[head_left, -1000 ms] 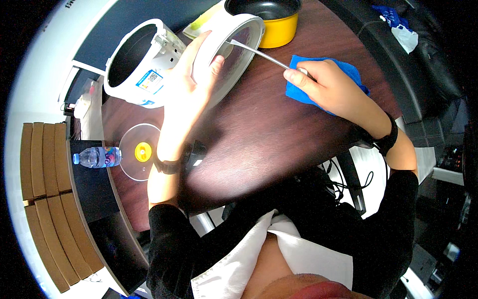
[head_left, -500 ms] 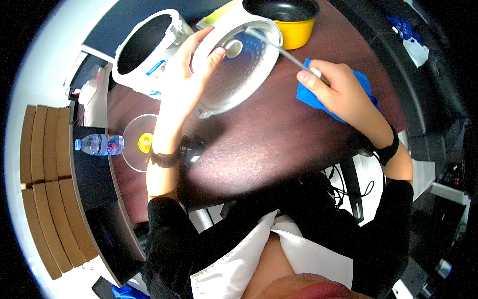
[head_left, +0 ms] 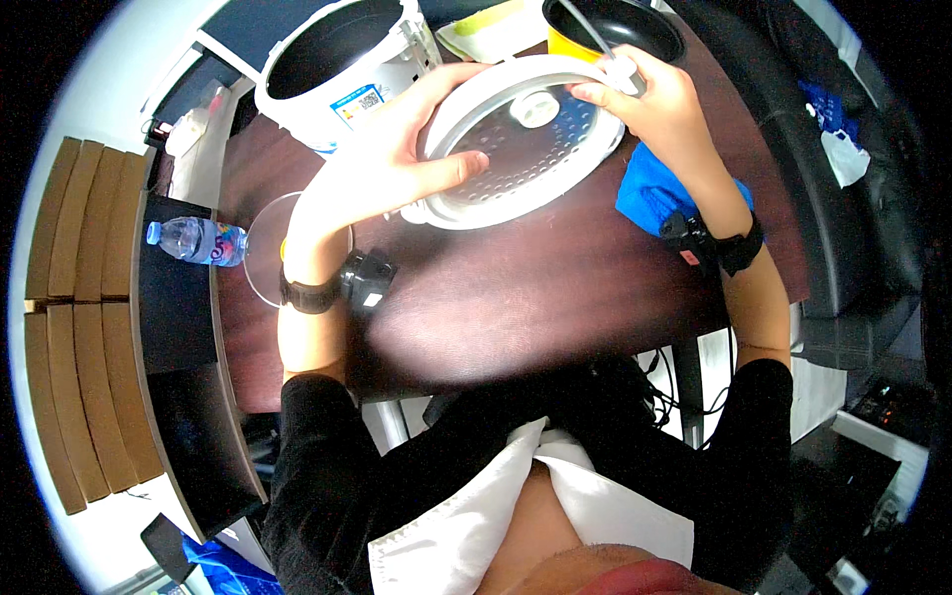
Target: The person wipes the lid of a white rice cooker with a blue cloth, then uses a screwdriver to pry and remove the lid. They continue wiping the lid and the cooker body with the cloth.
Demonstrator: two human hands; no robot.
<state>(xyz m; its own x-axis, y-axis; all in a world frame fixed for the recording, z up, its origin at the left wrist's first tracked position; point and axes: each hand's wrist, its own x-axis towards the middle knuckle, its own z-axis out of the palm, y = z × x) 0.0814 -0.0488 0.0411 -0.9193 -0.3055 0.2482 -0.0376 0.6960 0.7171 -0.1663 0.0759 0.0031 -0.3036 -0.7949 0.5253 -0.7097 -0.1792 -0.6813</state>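
Over the table I hold a round white-rimmed lid (head_left: pixel 555 171), tilted, with a perforated plate and a white knob (head_left: pixel 535 109) on its face. My left hand (head_left: pixel 421 149) grips the lid's left edge, thumb across the plate. In my right hand (head_left: pixel 650 94) is a slim long tool (head_left: pixel 589 27) with a grey shaft pointing up and away; its far end is out of view, so I cannot tell its kind. The right fingertips are at the lid's upper right rim. Behind my left hand stands a white rice cooker body (head_left: pixel 297 107), open, with a dark inside.
A yellow pot (head_left: pixel 567 46) with a black inside and a green-and-white packet (head_left: pixel 493 28) are at the back. A blue cloth (head_left: pixel 647 190) lies by my right wrist. At left are a clear lid (head_left: pixel 260 260), partly behind my forearm, and a water bottle (head_left: pixel 198 241). Brown boxes (head_left: pixel 84 327) stand further left.
The lid has shifted right and turned flatter. My right hand has moved up to the lid's rim, and the tool's shaft has swung off the plate to point away. The view has shifted slightly.
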